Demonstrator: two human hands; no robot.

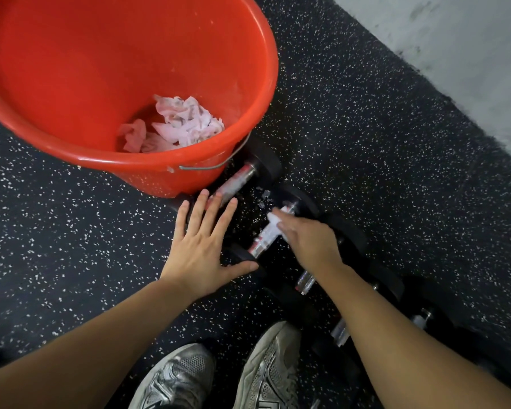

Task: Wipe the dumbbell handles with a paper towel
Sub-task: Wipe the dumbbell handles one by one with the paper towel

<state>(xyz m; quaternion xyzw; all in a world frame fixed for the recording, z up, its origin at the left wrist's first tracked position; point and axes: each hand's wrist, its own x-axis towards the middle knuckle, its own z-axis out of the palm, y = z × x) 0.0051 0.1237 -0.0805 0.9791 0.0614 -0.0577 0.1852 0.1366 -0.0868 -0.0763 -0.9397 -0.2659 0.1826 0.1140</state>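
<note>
Several black dumbbells with chrome handles lie in a row on the speckled floor. My right hand (307,237) grips a white paper towel (273,221) wrapped on the handle of the second dumbbell (260,246). My left hand (204,240) lies flat with straight, spread fingers; its fingertips reach the first dumbbell's handle (236,180) and its thumb touches the second dumbbell's near black end. Two more handles (305,282) (340,332) show below my right forearm, partly hidden by it.
A large red bucket (248,69) stands at the upper left against the first dumbbell, with crumpled used towels (177,125) in its bottom. Small paper scraps (264,197) lie between the dumbbells. My two grey shoes (219,376) are at the bottom. A pale wall (455,54) runs along the upper right.
</note>
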